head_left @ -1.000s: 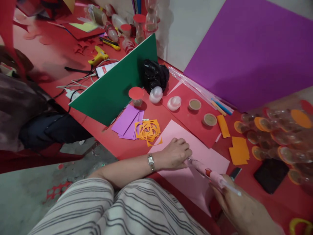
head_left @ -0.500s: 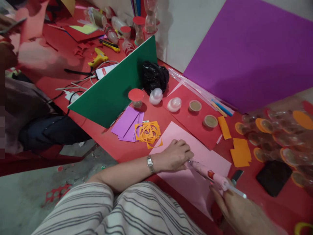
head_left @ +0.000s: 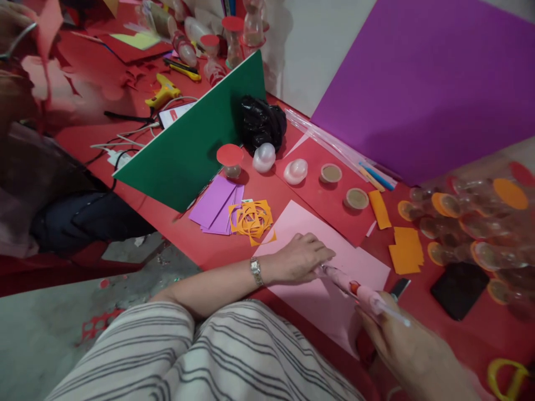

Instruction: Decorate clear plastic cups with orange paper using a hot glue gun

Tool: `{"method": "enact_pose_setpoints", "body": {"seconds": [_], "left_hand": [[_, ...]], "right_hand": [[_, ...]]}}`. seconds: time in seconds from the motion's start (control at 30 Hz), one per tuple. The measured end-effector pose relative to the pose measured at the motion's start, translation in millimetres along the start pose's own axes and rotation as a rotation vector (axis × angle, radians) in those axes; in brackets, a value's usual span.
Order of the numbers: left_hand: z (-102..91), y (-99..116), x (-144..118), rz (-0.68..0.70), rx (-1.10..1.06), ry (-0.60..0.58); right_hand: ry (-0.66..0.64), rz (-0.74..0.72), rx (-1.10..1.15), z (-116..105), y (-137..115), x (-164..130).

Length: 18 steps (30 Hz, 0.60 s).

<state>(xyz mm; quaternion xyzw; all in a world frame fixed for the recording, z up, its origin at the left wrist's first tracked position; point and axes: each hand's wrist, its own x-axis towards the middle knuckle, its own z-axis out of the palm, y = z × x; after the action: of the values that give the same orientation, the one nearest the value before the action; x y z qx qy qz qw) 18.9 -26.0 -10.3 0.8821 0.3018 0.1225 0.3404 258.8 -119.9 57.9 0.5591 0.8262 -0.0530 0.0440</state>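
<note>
Right hand [head_left: 401, 348] low at right edge, fingers wrapped round the rear of a pink glue gun [head_left: 355, 288], clear glue stick [head_left: 393, 314] poking out behind it. Gun lies slanted, nozzle end pointing up-left over the pink paper sheet [head_left: 321, 303].

Left hand [head_left: 298, 259] rests knuckles-up on the same sheet, fingers curled close, fingertips meeting the gun's nozzle end; whether it pinches anything there, cannot tell. Wristwatch [head_left: 256, 271] on that wrist.

Pink sheet lies on the red worktop [head_left: 196, 242], near its front edge. Just left of the sheet: orange cut-out paper [head_left: 251, 218] lying partly on a stack of purple paper [head_left: 215, 205]. Behind these a green board [head_left: 196, 139] stands tilted, with a red-capped jar [head_left: 230, 160] at its foot. Beyond the left hand, two round lids [head_left: 343, 186] on a red sheet. To the right, orange squares [head_left: 405, 250], a black phone [head_left: 457, 289], clear cups with orange discs [head_left: 472, 223]. Large purple board [head_left: 426, 83] leans against the wall.

Another person's arm, blurred, at far upper left.
</note>
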Motion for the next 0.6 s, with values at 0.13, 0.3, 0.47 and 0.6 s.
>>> {"method": "enact_pose_setpoints", "body": {"seconds": [0.13, 0.3, 0.47, 0.6], "left_hand": [[0.3, 0.2, 1.3, -0.006, 0.014, -0.002], [-3.1, 0.8, 1.9, -0.013, 0.023, -0.018], [-7.4, 0.8, 0.9, -0.016, 0.023, -0.028], [-6.3, -1.8, 0.1, -0.009, 0.019, -0.024]], "right_hand": [[-0.075, -0.04, 0.022, 1.7, 10.3, -3.7], [-0.137, -0.061, 0.046, 6.0, 21.0, -7.9], [-0.121, -0.016, 0.021, 5.9, 20.0, -8.6], [-0.103, -0.035, 0.019, -2.8, 16.4, -6.6]]}}
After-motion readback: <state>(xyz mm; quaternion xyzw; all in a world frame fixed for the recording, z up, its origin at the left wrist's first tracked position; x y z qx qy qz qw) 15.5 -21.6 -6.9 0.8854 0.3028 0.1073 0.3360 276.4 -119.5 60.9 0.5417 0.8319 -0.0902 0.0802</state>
